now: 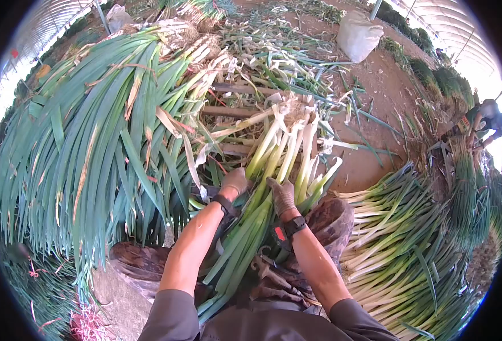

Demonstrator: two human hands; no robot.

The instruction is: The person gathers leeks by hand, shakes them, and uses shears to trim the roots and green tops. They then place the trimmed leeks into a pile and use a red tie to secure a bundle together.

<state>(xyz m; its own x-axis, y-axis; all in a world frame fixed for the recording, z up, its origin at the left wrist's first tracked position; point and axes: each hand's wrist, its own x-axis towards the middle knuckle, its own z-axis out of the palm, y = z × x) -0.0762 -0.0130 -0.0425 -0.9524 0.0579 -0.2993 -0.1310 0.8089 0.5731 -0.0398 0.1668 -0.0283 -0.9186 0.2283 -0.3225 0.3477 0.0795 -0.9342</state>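
A loose bunch of long green onions (285, 149) lies in front of me, roots facing away and green leaves (241, 243) trailing down between my knees. My left hand (235, 181), in a thin pale glove, is closed at the left side of the bunch, against a stalk; its fingertips are partly hidden. My right hand (283, 196), also gloved, is closed over stalks in the middle of the bunch, thumb toward the left. Dark bands (294, 226) circle both wrists. Peeled pale skins (202, 153) hang beside the bunch.
A tall pile of untrimmed green onions (100, 136) rises on the left. Cleaned stalks (393, 244) lie in a heap at right. Wooden slats (231, 111) sit under the bunch. A white sack (359, 37) stands behind, with another person (481, 122) at far right.
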